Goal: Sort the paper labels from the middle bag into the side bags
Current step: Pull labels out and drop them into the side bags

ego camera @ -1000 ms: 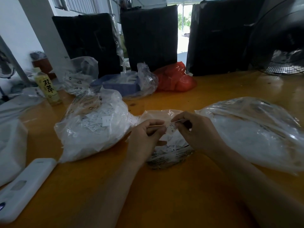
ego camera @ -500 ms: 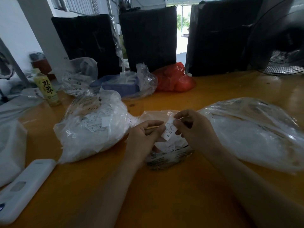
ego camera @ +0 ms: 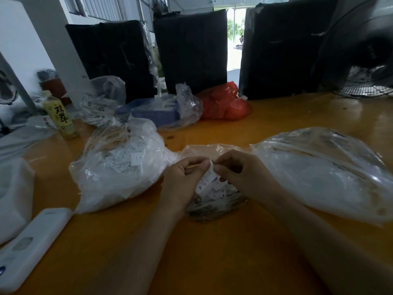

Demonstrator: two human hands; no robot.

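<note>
A small clear middle bag (ego camera: 214, 204) of printed paper labels lies on the orange table, partly hidden by my hands. Above it my left hand (ego camera: 182, 182) and my right hand (ego camera: 240, 173) both pinch the top of one white paper label (ego camera: 207, 180), which hangs down between them with "XL" printed near its lower end. A full clear left bag (ego camera: 119, 169) of white labels sits to the left. A larger clear right bag (ego camera: 327, 173) lies to the right.
A white phone-like case (ego camera: 32, 245) lies at the near left, beside a white bundle (ego camera: 12, 194). Behind stand a yellow drink bottle (ego camera: 60, 118), a blue basket in plastic (ego camera: 155, 111), a red bag (ego camera: 225, 103), black wrapped blocks (ego camera: 191, 52) and a fan (ego camera: 361, 60).
The label has swung from lying edge-on between my fingers to hanging downwards with its print facing me. Both hands stay over the middle bag, fingertips now closer together.
</note>
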